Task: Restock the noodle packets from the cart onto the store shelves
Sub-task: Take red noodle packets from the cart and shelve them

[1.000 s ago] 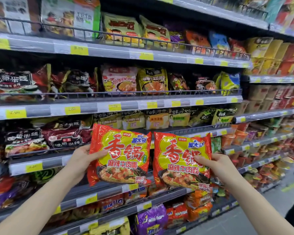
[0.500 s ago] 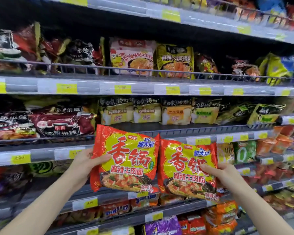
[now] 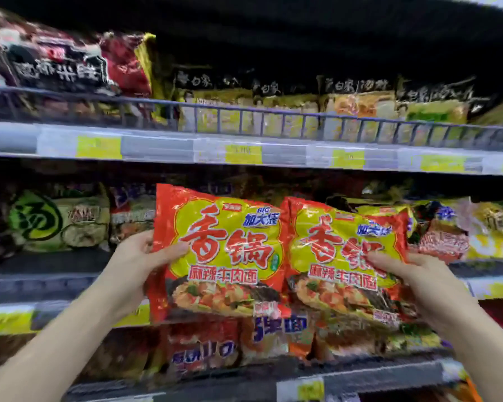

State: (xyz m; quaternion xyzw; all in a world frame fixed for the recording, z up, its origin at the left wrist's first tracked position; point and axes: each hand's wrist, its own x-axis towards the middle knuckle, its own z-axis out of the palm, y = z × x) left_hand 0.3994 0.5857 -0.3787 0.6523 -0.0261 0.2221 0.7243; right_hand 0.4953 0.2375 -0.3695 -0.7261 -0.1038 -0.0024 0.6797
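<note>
I hold two red-and-yellow noodle packets upright, side by side, in front of the middle shelf. My left hand (image 3: pixel 137 256) grips the left packet (image 3: pixel 224 253) by its left edge, thumb across the front. My right hand (image 3: pixel 413 280) grips the right packet (image 3: pixel 343 256) by its right edge, thumb on the front. The two packets touch in the middle and cover the shelf opening (image 3: pixel 55 262) behind them. The cart is out of view.
A shelf with a wire rail (image 3: pixel 244 120) and yellow price tags runs above, full of dark and yellow packets. Green-marked packets (image 3: pixel 55 221) lie left of my hands, red and yellow ones (image 3: pixel 462 230) at the right. More packets (image 3: pixel 204 349) fill the shelf below.
The view has closed in on the shelves and dropped by one shelf level. Both packets stay in my hands and now sit level with the shelf under the railed one.
</note>
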